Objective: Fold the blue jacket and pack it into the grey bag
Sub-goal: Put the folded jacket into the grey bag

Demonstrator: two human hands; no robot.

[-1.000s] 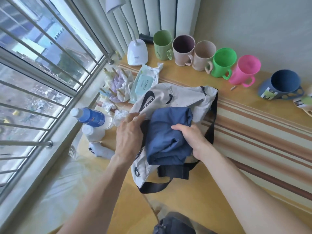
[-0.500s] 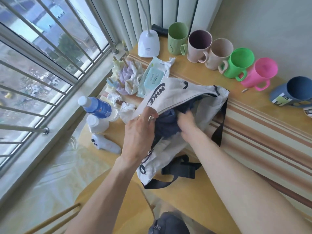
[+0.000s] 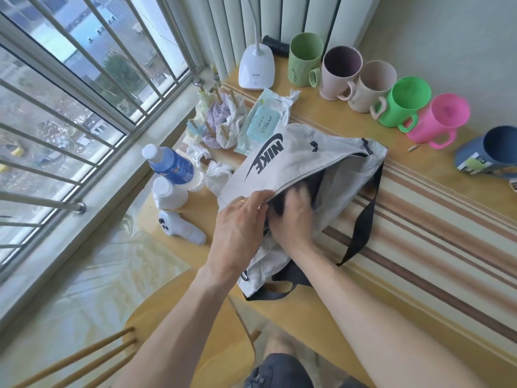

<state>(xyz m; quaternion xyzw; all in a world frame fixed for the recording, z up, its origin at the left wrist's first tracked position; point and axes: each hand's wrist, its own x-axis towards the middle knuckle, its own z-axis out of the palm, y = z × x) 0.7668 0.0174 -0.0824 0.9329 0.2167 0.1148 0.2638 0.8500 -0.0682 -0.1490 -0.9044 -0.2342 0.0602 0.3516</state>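
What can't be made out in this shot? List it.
- Blue jacket: head view, only a dark patch shows inside the grey bag; its fold is hidden by the flap.
- Right hand: fingertips blurred, grip unclear.
- Left hand: pinches the flap.
- Dark blue mug: cut off by the right edge.

Home interior: wooden table [image 3: 321, 326] beside barred window [image 3: 70, 107], row of mugs [image 3: 372, 82], desk lamp [image 3: 256, 70], wet wipes [image 3: 263, 123].

Right of the grey bag [image 3: 296, 163] the striped worktop [image 3: 419, 247] lies bare. Left of the bag crowd a blue-labelled bottle [image 3: 170, 165], white controller [image 3: 181, 231] and wipes pack [image 3: 263, 126]; behind it stands a mug row [image 3: 372, 85].
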